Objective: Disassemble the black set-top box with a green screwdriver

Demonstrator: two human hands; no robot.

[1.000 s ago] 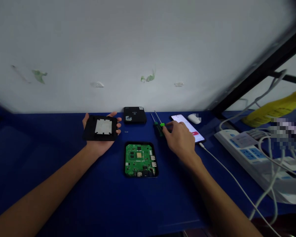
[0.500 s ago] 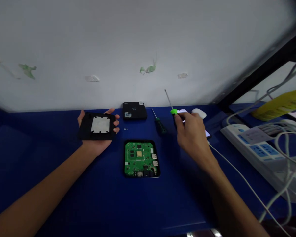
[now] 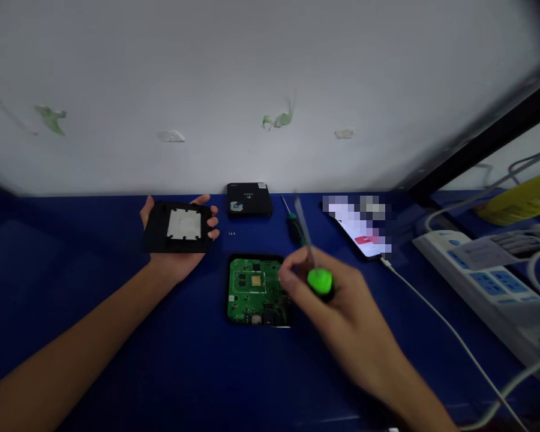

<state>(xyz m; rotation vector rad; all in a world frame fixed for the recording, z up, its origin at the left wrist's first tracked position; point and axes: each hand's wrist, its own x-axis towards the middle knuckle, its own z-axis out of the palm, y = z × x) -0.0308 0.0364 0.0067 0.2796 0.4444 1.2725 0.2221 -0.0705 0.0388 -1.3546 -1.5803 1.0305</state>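
Left hand (image 3: 177, 249): palm up, holding black cover (image 3: 179, 227). Right hand (image 3: 337, 312): gripping screwdriver (image 3: 318, 279) just beside circuit board (image 3: 255, 291). Step judged: tip must meet a board screw.

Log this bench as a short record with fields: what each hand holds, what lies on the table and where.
left hand: palm up, holding black cover with a grey square pad
right hand: gripping green-capped screwdriver, shaft pointing up and away
centre: green circuit board in its black tray, on blue table
back: small black box, second screwdriver
right: phone on a white cable, power strip
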